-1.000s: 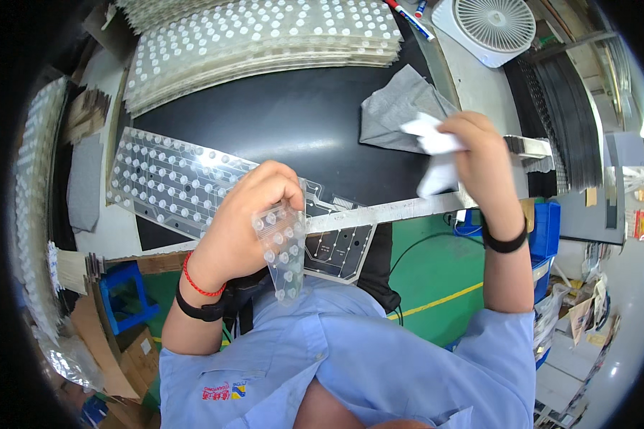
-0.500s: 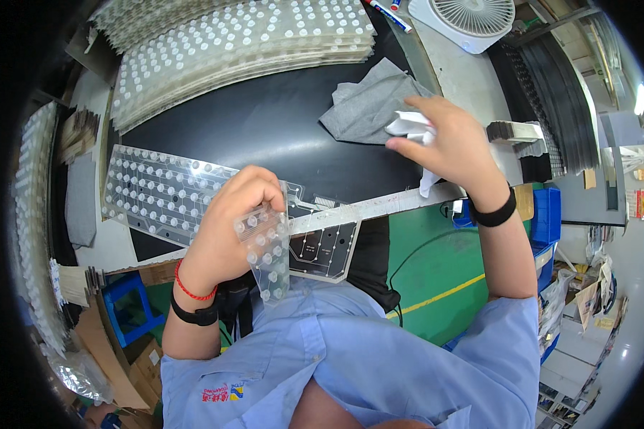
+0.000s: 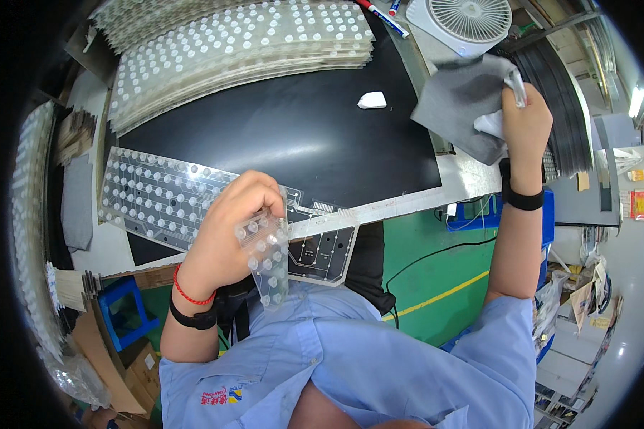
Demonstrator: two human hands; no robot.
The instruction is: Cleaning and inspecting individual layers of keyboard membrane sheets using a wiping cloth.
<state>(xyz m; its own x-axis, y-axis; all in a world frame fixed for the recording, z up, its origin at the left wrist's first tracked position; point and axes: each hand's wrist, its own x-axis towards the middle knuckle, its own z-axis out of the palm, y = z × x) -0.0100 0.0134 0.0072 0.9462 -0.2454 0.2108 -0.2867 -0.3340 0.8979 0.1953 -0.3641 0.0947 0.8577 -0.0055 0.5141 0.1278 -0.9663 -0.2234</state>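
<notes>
Apparently only partway along, my curled left hand (image 3: 232, 225) grips the clear dotted sheet (image 3: 150, 191), one end folded back from the printed sheet (image 3: 325, 252) across the table's (image 3: 408, 203) near edge, the rest flat, while my right hand (image 3: 527, 121) clenches a grey cloth (image 3: 452, 100) and a half-hidden white scrap (image 3: 489, 124), whatever's beneath my left palm unseen.

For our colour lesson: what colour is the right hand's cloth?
Grey cloth, best seen in the head view.
</notes>
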